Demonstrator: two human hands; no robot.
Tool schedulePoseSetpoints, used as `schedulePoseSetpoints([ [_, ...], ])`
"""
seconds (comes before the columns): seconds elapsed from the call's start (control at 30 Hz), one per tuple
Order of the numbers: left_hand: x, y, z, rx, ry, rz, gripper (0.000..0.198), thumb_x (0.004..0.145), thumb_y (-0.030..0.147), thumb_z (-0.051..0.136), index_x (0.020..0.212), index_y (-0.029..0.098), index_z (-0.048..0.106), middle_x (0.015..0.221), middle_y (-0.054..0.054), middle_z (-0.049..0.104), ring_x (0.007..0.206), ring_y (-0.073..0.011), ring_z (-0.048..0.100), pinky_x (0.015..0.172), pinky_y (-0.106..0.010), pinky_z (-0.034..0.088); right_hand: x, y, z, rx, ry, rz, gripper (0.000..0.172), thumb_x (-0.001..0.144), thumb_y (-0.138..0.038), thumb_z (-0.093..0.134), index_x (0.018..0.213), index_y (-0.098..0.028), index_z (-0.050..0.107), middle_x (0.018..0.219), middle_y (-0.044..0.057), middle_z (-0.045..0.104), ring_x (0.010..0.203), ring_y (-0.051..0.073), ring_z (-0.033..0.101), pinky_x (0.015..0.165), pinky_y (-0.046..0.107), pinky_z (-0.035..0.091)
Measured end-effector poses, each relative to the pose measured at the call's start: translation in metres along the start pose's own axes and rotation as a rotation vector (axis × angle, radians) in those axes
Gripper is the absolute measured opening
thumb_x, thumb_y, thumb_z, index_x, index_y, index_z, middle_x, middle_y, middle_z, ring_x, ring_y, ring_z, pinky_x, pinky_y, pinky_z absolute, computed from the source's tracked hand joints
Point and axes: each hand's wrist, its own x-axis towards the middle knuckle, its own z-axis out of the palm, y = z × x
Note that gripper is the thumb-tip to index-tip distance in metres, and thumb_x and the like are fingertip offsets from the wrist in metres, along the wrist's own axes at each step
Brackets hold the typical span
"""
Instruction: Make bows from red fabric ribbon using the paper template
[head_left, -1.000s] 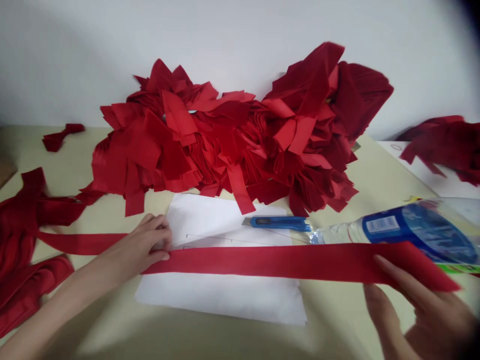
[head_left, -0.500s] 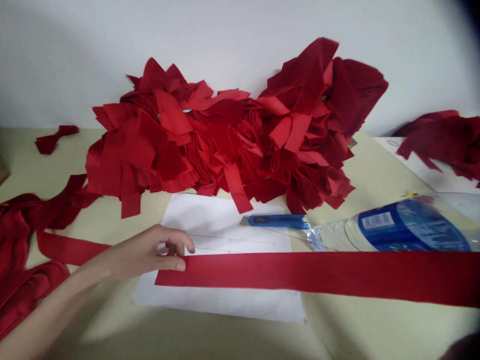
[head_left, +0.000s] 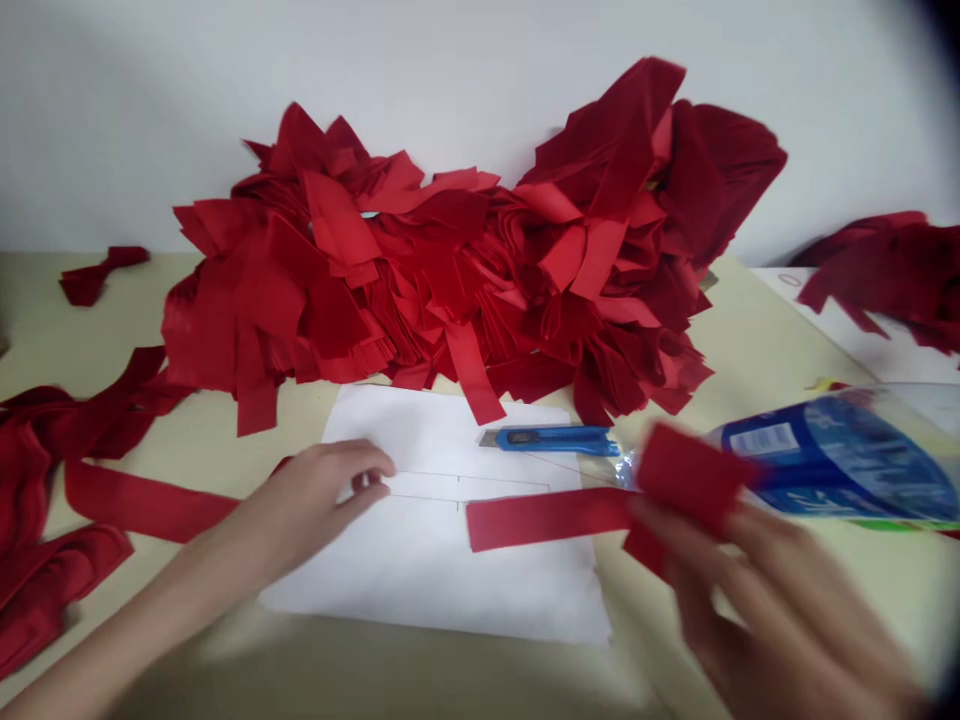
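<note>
My left hand [head_left: 322,490] rests over the left part of a white paper sheet [head_left: 420,590] with ruled lines. Its fingers are loosely curled, thumb and fingertips slightly apart, and nothing shows between them. Behind that forearm passes a red ribbon [head_left: 150,500]. At the lower right, my right hand [head_left: 765,590], blurred by motion, grips another red ribbon [head_left: 547,518]. Part of this ribbon is bunched or folded at my fingers, while its cut end lies across the paper. A blue utility knife [head_left: 555,440] with its blade showing lies on the paper's upper edge.
A big heap of red ribbon pieces [head_left: 450,270] stands against the wall. More red ribbon [head_left: 30,470] is piled at the left. A plastic bottle with a blue label [head_left: 840,450] lies at the right, below another dark red pile [head_left: 892,270].
My right hand has come into view from the lower right, holding the ribbon. The ribbon's left end has shifted right, away from my left hand, which has let it go.
</note>
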Motion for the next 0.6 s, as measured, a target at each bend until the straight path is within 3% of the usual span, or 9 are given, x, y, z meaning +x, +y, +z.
schedulePoseSetpoints([
  [0.07, 0.003, 0.020, 0.008, -0.042, -0.049, 0.053, 0.022, 0.091, 0.031, 0.041, 0.085, 0.023, 0.060, 0.083, 0.001, 0.062, 0.069, -0.0147, 0.053, 0.061, -0.026, 0.039, 0.022, -0.015, 0.009, 0.143, -0.206, -0.148, 0.033, 0.087, -0.008, 0.045, 0.114, -0.017, 0.061, 0.123, 0.011, 0.060, 0.118, 0.028, 0.051, 0.093, 0.044, 0.046],
  [0.23, 0.011, 0.039, 0.031, -0.076, -0.074, 0.116, 0.032, 0.096, 0.031, 0.028, 0.081, 0.021, 0.055, 0.076, 0.000, 0.059, 0.069, -0.0159, 0.053, 0.065, -0.030, 0.040, 0.033, -0.029, 0.018, 0.400, -0.527, -0.087, 0.020, 0.088, -0.018, 0.049, 0.101, -0.023, 0.063, 0.138, 0.002, 0.049, 0.129, 0.023, 0.042, 0.097, 0.039, 0.047],
  [0.33, 0.016, 0.039, 0.046, -0.053, -0.039, 0.133, 0.027, 0.095, 0.033, 0.032, 0.097, 0.021, 0.055, 0.088, -0.003, 0.060, 0.075, -0.0183, 0.056, 0.069, -0.034, 0.043, 0.035, -0.023, 0.019, 0.474, -0.548, 0.058, 0.016, 0.091, -0.024, 0.050, 0.104, -0.024, 0.059, 0.133, 0.002, 0.051, 0.122, 0.018, 0.048, 0.094, 0.034, 0.049],
  [0.4, 0.020, 0.040, 0.055, -0.017, -0.017, 0.162, 0.023, 0.093, 0.031, 0.039, 0.108, 0.020, 0.053, 0.099, -0.006, 0.057, 0.087, -0.0216, 0.056, 0.074, -0.036, 0.045, 0.040, -0.020, 0.025, 0.468, -0.517, 0.115, 0.023, 0.092, -0.031, 0.050, 0.112, -0.022, 0.055, 0.124, 0.006, 0.057, 0.114, 0.019, 0.053, 0.093, 0.035, 0.050],
  [0.53, 0.026, 0.044, 0.065, 0.016, -0.008, 0.190, 0.027, 0.085, 0.025, 0.055, 0.111, 0.021, 0.051, 0.112, -0.008, 0.050, 0.101, -0.0263, 0.052, 0.079, -0.041, 0.048, 0.051, -0.022, 0.045, 0.413, -0.549, -0.011, 0.056, 0.077, -0.042, 0.068, 0.124, -0.018, 0.049, 0.119, 0.009, 0.058, 0.112, 0.028, 0.051, 0.094, 0.047, 0.046],
  [0.6, 0.028, 0.044, 0.067, -0.028, -0.005, 0.198, 0.027, 0.082, 0.023, 0.059, 0.108, 0.021, 0.052, 0.112, -0.007, 0.048, 0.099, -0.0245, 0.053, 0.080, -0.041, 0.049, 0.054, -0.025, 0.053, 0.412, -0.584, -0.039, 0.058, 0.071, -0.037, 0.075, 0.121, -0.019, 0.052, 0.115, 0.008, 0.059, 0.109, 0.029, 0.051, 0.093, 0.047, 0.046],
])
